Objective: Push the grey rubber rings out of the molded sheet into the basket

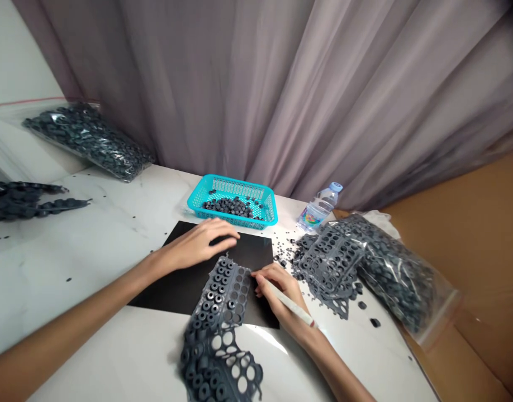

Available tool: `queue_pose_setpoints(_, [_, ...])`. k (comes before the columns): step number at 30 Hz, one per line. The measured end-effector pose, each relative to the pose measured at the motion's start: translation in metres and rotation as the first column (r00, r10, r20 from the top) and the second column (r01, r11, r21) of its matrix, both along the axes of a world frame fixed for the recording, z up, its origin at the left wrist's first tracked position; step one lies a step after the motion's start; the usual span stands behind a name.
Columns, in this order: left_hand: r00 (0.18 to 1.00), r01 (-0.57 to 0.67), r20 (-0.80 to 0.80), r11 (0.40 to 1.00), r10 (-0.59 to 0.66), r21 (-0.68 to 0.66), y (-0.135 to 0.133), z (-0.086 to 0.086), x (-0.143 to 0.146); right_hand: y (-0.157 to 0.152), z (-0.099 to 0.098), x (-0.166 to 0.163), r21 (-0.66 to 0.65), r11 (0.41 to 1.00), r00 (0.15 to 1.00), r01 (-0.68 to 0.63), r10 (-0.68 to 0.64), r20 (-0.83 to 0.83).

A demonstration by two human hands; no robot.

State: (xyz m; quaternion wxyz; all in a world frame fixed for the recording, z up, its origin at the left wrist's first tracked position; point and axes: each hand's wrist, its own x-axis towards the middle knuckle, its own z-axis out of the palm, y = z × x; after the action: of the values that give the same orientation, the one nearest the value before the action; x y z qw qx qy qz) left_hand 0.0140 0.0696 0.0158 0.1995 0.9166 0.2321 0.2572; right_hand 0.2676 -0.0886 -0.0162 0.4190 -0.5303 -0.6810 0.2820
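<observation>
On a black mat (pixel 164 285) lies a dark grey moulded rubber sheet (pixel 221 290), its near end hanging in a curl toward me. Rows of small ring-shaped rubber parts (pixel 214 297) fill its left side, while the right side shows mostly empty round holes. My left hand (pixel 208 240) is over the mat just beyond the sheet's far end, thumb apart from the fingers, with nothing visible in it. My right hand (pixel 281 290) grips a slim white pen-like tool (pixel 292 304) with a red band; its tip is hidden by the fingers at the sheet's right edge.
Behind the mat stands a turquoise basket (pixel 200 195) with loose black parts. A water bottle (pixel 319 209), a pile of punched-out sheets (pixel 329 262) and a filled clear bag (pixel 399 273) are at right. Another filled bag (pixel 93 139) and more rubber strips (pixel 22 201) lie at left.
</observation>
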Motion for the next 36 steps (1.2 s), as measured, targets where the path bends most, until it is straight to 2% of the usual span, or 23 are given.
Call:
queue_pose_setpoints(2, [0.995, 0.039, -0.086, 0.995, -0.047, -0.091, -0.02, -0.01, -0.013, -0.003, 0.006, -0.002, 0.031, 0.999, 1.0, -0.029, 0.029, 0.006])
queue_pose_setpoints(5, [0.991, 0.037, -0.121, 0.985, -0.058, -0.169, -0.036, -0.021, -0.025, -0.009, 0.017, -0.005, 0.025, 0.994, 0.994, -0.111, 0.11, 0.003])
queue_pose_setpoints(9, [0.991, -0.011, -0.136, 0.981, -0.015, -0.192, -0.037, -0.021, -0.031, -0.015, 0.024, -0.008, -0.106, 0.96, 0.966, -0.259, 0.26, -0.01])
queue_pose_setpoints(14, [0.996, -0.056, -0.079, 0.961, 0.036, -0.272, -0.038, -0.017, -0.032, -0.019, 0.028, -0.009, -0.099, 0.908, 0.911, -0.407, 0.412, 0.03])
queue_pose_setpoints(18, [0.995, -0.095, -0.025, 0.961, 0.092, -0.259, -0.036, -0.025, -0.032, -0.022, 0.032, -0.011, -0.144, 0.889, 0.894, -0.434, 0.445, 0.054])
queue_pose_setpoints(20, [0.989, -0.142, 0.012, 0.973, 0.147, -0.182, -0.029, -0.029, -0.031, -0.023, 0.032, -0.013, -0.146, 0.901, 0.904, -0.409, 0.422, 0.07])
queue_pose_setpoints(22, [0.978, -0.204, 0.041, 0.978, 0.206, -0.042, -0.019, -0.03, -0.029, -0.021, 0.028, -0.015, -0.124, 0.928, 0.929, -0.35, 0.361, 0.08])
queue_pose_setpoints(25, [0.969, -0.246, 0.049, 0.958, 0.242, 0.146, 0.002, -0.022, -0.019, -0.016, 0.019, -0.017, -0.075, 0.984, 0.98, -0.164, 0.171, 0.099])
queue_pose_setpoints(28, [0.976, -0.215, 0.012, 0.945, 0.219, 0.248, 0.024, -0.01, -0.001, -0.009, 0.008, -0.016, -0.029, 0.999, 0.992, 0.024, -0.02, 0.125])
queue_pose_setpoints(30, [0.982, -0.167, -0.03, 0.935, 0.185, 0.312, 0.034, -0.007, 0.012, -0.005, 0.002, -0.014, 0.003, 0.996, 0.986, 0.091, -0.091, 0.137])
queue_pose_setpoints(33, [0.988, -0.091, -0.084, 0.922, 0.132, 0.377, 0.035, -0.01, 0.026, -0.001, -0.004, -0.011, 0.029, 0.991, 0.982, 0.13, -0.132, 0.138])
queue_pose_setpoints(36, [0.987, -0.062, -0.108, 0.909, 0.116, 0.412, 0.03, -0.014, 0.027, 0.0, -0.005, -0.009, 0.032, 0.992, 0.984, 0.124, -0.127, 0.127])
